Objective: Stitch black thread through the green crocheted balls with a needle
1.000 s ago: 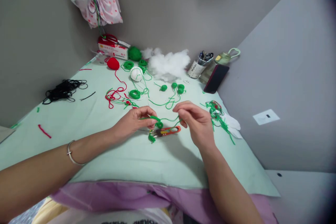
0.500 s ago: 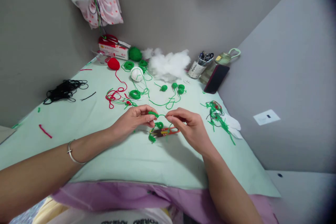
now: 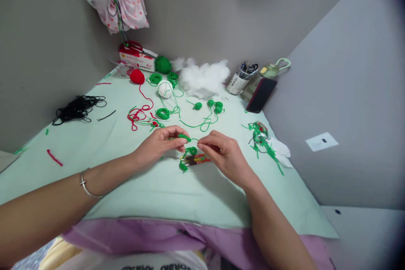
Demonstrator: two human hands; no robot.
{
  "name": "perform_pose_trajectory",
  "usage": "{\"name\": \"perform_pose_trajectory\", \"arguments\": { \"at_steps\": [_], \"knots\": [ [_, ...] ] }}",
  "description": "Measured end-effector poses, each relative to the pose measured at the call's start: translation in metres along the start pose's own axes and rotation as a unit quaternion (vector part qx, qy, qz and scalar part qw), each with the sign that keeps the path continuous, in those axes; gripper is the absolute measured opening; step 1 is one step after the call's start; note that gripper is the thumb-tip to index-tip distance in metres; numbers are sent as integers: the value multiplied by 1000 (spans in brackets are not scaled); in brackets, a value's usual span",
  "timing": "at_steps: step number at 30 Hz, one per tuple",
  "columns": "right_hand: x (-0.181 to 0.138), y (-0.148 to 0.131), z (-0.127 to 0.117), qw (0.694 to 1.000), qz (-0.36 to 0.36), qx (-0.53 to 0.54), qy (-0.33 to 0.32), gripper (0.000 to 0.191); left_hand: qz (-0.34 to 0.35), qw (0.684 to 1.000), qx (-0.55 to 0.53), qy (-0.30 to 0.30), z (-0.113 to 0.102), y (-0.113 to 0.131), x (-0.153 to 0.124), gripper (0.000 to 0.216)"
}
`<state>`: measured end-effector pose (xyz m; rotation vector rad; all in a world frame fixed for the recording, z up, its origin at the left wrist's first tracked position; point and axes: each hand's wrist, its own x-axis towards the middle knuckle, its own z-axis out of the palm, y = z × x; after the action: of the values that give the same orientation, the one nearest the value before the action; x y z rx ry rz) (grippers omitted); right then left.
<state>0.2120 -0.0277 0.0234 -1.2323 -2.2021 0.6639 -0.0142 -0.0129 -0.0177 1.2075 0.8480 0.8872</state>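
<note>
From my remote seat I am watching through the head view as the left hand (image 3: 160, 143) is pinching a small green knitted-looking piece (image 3: 184, 137) between thumb and fingers, just above the bench (image 3: 133, 194). The right hand (image 3: 223, 152) is closing its thumb and fingertips on a thin green strand (image 3: 194, 139) that is running between the two hands. I am taking the left grip as a steadying one, giving the strand something firm to be drawn against; whether a needle or hook is sitting in the right fingers, I cannot tell. The hands are standing apart, with only a short gap between them, and the piece is lying at the left fingertips, on the side facing the right hand. Below that gap, orange-handled snips (image 3: 198, 160) are resting on the bench, their handle end passing behind the right hand from my view, probably set there for easy reach. A green curl (image 3: 191, 150) is lying beside the blades; I cannot make out whether it is joining the held piece. Farther back, white stuffing (image 3: 205, 78) and a red yarn ball (image 3: 137, 76) are sitting, likely placed so as not to crowd the fingers.
</note>
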Motion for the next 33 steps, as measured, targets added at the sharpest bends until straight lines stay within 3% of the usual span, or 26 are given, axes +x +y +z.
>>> {"name": "perform_pose_trajectory", "arguments": {
  "at_steps": [11, 18, 28, 33],
  "knots": [
    [2, 0, 3, 1000, -17, -14, -20, 16, 10, 998, 59, 2, 2, 5, -2, 18],
    [2, 4, 14, 998, -11, 69, -4, 14, -15, 1000, 21, -14, -1, -3, 0, 21],
    [7, 3, 26, 958, 89, 274, 12, 18, -17, 997, -64, -32, 2, -4, -1, 16],
    [10, 2, 27, 957, 128, 262, 0, 24, -8, 998, -66, -6, 7, 2, -1, 19]
  ]
}}
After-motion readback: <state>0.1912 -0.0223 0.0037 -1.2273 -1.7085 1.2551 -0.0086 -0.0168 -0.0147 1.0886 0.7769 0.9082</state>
